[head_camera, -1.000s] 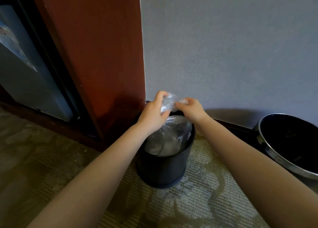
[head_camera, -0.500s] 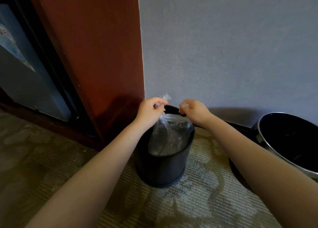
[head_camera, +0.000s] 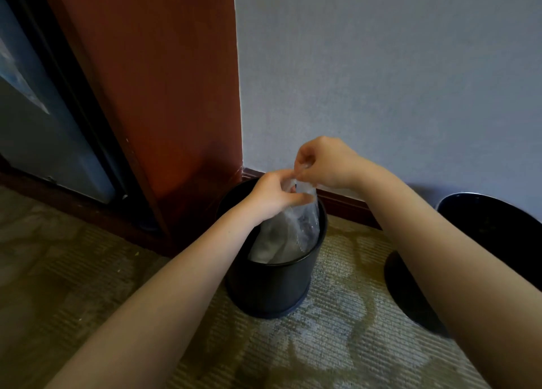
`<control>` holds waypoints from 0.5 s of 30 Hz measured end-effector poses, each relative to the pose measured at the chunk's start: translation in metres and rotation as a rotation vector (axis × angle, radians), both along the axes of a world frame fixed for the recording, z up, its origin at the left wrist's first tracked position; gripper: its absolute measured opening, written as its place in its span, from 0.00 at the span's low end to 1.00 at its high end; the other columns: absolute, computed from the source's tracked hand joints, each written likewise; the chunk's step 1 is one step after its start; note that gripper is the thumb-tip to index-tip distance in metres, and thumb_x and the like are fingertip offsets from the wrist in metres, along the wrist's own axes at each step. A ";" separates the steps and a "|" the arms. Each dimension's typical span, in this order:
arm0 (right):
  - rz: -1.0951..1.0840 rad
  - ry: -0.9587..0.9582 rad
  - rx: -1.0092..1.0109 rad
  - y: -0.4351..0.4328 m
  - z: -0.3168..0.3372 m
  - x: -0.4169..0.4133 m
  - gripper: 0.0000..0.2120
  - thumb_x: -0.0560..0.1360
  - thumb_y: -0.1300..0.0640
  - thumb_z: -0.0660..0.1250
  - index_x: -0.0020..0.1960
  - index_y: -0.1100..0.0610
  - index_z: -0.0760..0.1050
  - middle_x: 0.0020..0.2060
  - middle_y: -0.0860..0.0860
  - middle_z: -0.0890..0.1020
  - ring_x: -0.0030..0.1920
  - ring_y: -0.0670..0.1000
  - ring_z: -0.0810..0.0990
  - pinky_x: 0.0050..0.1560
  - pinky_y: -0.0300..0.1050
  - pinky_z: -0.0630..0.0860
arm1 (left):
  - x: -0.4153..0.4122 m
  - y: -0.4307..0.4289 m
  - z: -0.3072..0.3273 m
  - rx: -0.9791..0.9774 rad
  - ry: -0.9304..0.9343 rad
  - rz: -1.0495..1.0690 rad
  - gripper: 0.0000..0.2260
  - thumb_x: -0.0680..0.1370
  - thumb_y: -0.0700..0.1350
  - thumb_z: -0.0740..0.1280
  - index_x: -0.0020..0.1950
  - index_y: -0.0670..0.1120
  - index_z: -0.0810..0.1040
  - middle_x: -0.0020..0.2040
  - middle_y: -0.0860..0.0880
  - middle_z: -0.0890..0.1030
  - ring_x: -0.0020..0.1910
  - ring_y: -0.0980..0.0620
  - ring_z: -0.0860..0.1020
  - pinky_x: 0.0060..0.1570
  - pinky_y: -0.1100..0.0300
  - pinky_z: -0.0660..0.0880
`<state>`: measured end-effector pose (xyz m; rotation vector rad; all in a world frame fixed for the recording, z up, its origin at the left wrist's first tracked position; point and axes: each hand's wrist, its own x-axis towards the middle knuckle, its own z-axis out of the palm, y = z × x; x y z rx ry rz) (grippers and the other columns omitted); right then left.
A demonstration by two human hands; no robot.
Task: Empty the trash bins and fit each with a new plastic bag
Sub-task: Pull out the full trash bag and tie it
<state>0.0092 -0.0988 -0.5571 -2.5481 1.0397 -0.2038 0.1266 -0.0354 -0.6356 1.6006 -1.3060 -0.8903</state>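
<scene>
**Both hands pinch the top of a clear bag over a black bin**

Head view: a small round black plastic trash bin (head_camera: 269, 286) stands upright on a patterned beige carpet (head_camera: 337, 344), in the corner where a reddish-brown wooden panel (head_camera: 164, 95) meets a pale grey textured wall (head_camera: 381, 65). A crumpled clear plastic bag (head_camera: 290, 233) sits inside the bin, and its gathered top rises above the rim.

The left hand (head_camera: 272, 196) is over the bin's mouth. Its fingers are curled round the bunched neck of the bag.

The right hand (head_camera: 325, 162) is just above and beside the left, nearly touching it. Its thumb and fingertips are pressed together on a thin strip of the same plastic at the very top.

Both forearms reach in from the bottom of the frame.

To the right, well apart from the first bin, is a 2nd, larger black round bin (head_camera: 492, 230). The right forearm partly hides it, and whether it holds anything cannot be told.

A dark-framed grey door (head_camera: 44, 142) lies at the far left.
</scene>
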 end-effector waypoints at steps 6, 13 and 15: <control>0.112 -0.203 0.091 0.005 0.007 0.006 0.08 0.73 0.65 0.66 0.48 0.54 0.79 0.39 0.47 0.80 0.34 0.42 0.77 0.35 0.34 0.71 | -0.005 0.001 -0.003 -0.022 0.040 0.028 0.06 0.74 0.45 0.72 0.49 0.45 0.81 0.40 0.51 0.80 0.41 0.55 0.78 0.43 0.62 0.73; 0.026 -0.204 0.459 -0.017 -0.024 -0.013 0.26 0.69 0.78 0.52 0.56 0.56 0.77 0.58 0.52 0.78 0.37 0.51 0.78 0.34 0.39 0.75 | 0.010 0.002 0.001 -0.004 -0.067 -0.066 0.03 0.75 0.41 0.71 0.41 0.45 0.81 0.36 0.42 0.80 0.32 0.54 0.77 0.37 0.61 0.74; 0.036 -0.108 0.474 -0.023 -0.036 -0.019 0.25 0.71 0.77 0.57 0.57 0.53 0.75 0.60 0.51 0.77 0.44 0.53 0.79 0.41 0.42 0.76 | 0.016 0.002 0.003 -0.003 -0.062 -0.107 0.06 0.74 0.37 0.71 0.39 0.47 0.80 0.37 0.43 0.80 0.31 0.55 0.77 0.37 0.61 0.75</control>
